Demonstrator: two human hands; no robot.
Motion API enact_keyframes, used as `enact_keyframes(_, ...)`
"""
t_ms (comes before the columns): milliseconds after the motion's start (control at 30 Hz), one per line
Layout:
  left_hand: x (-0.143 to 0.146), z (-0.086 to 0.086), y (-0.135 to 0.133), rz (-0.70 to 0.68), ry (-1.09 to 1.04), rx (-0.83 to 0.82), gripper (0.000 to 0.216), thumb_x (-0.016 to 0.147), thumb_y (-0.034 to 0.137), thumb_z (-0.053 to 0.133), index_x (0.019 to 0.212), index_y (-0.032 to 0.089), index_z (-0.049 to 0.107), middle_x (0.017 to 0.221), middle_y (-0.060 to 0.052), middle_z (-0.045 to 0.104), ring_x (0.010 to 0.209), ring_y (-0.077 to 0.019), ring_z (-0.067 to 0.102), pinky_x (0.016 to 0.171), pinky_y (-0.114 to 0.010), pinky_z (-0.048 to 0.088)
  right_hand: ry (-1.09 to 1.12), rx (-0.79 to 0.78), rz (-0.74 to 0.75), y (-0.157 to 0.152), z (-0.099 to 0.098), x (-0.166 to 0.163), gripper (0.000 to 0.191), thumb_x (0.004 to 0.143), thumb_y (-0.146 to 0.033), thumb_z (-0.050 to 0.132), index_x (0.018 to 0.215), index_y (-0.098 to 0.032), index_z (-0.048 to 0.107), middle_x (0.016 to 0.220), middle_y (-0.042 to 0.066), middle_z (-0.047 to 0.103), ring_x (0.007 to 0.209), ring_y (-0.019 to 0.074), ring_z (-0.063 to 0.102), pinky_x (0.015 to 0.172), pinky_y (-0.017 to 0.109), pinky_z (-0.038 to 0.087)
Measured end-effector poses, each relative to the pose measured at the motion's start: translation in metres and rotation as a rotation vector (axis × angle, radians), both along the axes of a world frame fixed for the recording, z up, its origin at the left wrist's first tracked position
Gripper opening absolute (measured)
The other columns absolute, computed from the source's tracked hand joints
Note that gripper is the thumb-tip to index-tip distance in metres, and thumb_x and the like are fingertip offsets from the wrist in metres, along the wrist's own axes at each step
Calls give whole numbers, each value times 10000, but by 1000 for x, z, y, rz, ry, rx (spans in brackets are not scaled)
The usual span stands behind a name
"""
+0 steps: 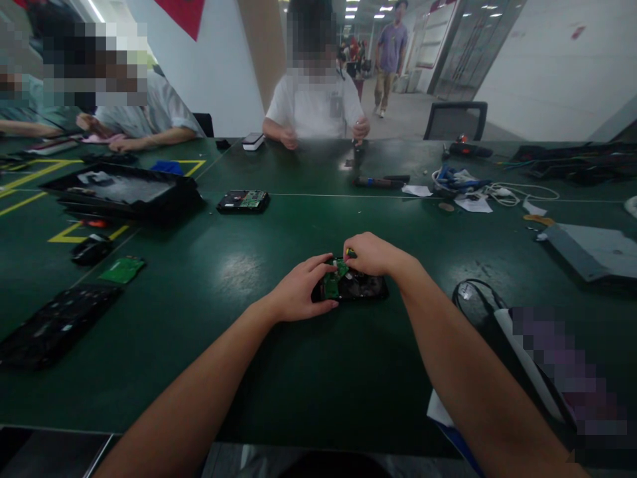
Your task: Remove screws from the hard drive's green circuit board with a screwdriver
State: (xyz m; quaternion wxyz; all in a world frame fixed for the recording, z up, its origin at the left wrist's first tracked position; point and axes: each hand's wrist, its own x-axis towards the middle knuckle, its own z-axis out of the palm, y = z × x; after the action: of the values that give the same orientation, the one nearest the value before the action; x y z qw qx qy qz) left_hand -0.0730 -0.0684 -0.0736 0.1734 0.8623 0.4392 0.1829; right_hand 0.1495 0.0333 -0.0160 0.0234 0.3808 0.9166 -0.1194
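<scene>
A flat black electronic device (365,287) lies on the green table in front of me, its inside exposed. Its left part carries a green circuit board (330,285). With thumb at the near edge and fingers at the far edge, my left hand (301,290) clasps the device's left end. My right hand (372,253) is closed over the board, pinching a small tool with a yellow and black handle (351,253), which looks like a screwdriver. The tool's tip is hidden by my fingers.
A similar opened device (243,201) lies farther off. Black trays (124,189), a loose green board (123,269) and a black casing (54,322) are leftward. Cables (517,192) and a grey metal case (590,249) lie rightward. A person (318,106) sits opposite.
</scene>
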Motion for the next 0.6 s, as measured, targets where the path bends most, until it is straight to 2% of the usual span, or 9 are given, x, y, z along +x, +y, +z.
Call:
enact_keyframes(233, 0, -1, 1, -8, -12, 4, 754, 865, 526, 757, 1495, 199, 505, 1680, -203, 391, 1559, -352, 394, 1253, -553, 381, 11, -10, 22, -2, 3, 0, 111, 885, -193, 687, 939, -196, 784, 1005, 100, 788, 960, 250, 710, 801, 317, 475)
enact_keyframes(333, 0, -1, 1, -7, -14, 6, 746, 864, 519, 760, 1489, 196, 511, 1675, -205, 396, 1552, -354, 404, 1252, -550, 385, 53, 12, -12, -3, 7, 1, 136, 894, -206, 671, 981, -187, 773, 1045, 119, 777, 979, 261, 696, 829, 329, 485)
enact_keyframes(500, 0, -2, 0, -7, -16, 21, 757, 857, 520, 767, 1495, 209, 503, 1683, -196, 386, 1551, -355, 406, 1246, -551, 390, 252, 166, -105, -5, 26, 12, 244, 940, -204, 583, 1130, -177, 733, 1130, 156, 726, 1063, 282, 651, 944, 381, 491)
enact_keyframes(600, 1, -1, 0, -4, -24, 20, 740, 863, 517, 762, 1488, 217, 506, 1683, -191, 388, 1552, -346, 407, 1245, -545, 392, 408, 282, -124, -9, 43, 19, 224, 957, -301, 624, 1124, -190, 726, 1137, 144, 714, 1080, 297, 635, 971, 416, 468)
